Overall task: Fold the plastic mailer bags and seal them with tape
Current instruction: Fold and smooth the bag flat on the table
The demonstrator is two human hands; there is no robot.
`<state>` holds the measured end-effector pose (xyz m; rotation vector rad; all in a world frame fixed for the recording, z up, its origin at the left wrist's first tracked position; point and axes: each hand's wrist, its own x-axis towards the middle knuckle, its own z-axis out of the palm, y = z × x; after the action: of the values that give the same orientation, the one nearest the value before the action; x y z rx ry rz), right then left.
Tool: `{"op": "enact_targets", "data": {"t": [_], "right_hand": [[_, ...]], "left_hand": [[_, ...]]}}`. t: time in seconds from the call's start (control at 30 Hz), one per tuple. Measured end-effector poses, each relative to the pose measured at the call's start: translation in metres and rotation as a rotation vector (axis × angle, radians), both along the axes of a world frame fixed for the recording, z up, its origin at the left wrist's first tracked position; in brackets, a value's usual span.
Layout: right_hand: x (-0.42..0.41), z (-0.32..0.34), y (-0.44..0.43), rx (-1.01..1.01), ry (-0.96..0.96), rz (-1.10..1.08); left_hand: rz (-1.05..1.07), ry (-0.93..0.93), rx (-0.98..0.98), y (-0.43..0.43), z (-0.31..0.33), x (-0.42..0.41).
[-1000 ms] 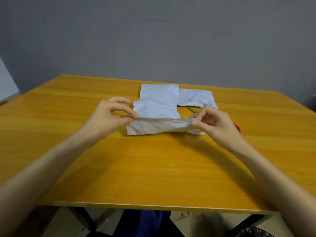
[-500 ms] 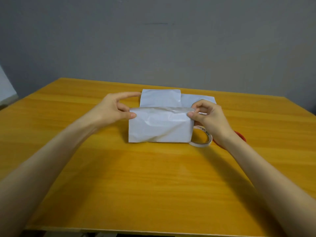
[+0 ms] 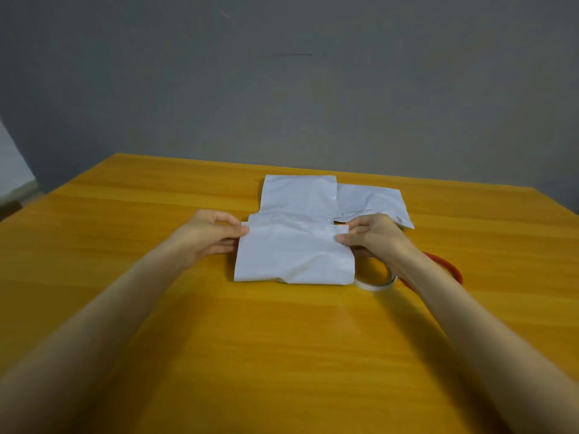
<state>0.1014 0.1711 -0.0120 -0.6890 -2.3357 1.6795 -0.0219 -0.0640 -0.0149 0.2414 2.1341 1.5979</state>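
Head view: a white mailer bag [image 3: 294, 255] lies flat at the middle of the worktop [image 3: 282, 355], its long axis running left to right and its creased near edge toward the person. Behind it lie other bags [image 3: 297, 195], partly covered by it. The tape roll [image 3: 374, 281], just right of the bag, is half hidden under the right wrist. A red loop [image 3: 448, 267] beyond the forearm is too covered to identify. The left hand [image 3: 210, 238] pinches the bag's far left corner, thumb on top. The right hand [image 3: 372, 236] pinches the far right corner likewise.
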Motion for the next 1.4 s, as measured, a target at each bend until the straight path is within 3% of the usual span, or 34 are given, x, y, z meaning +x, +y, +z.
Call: {"op": "enact_targets", "data": {"t": [0.1,0.3,0.63,1.4], "right_hand": [[-0.008,-0.001,0.0,-0.142,0.072,-0.031],[-0.026,-0.006,0.001,-0.146,-0.006,-0.031],[-0.039,-0.016,0.001,0.165,-0.069,-0.046],[-0.057,-0.017,0.006,0.376,-0.211,-0.043]], "left_hand": [[0.033,0.055,0.011,0.005,0.001,-0.007],[0.109,0.106,-0.015,0.02,-0.003,-0.014],[0.18,0.144,-0.017,0.03,-0.018,-0.019],[0.134,0.25,-0.161,0.033,-0.021,-0.025]]}}
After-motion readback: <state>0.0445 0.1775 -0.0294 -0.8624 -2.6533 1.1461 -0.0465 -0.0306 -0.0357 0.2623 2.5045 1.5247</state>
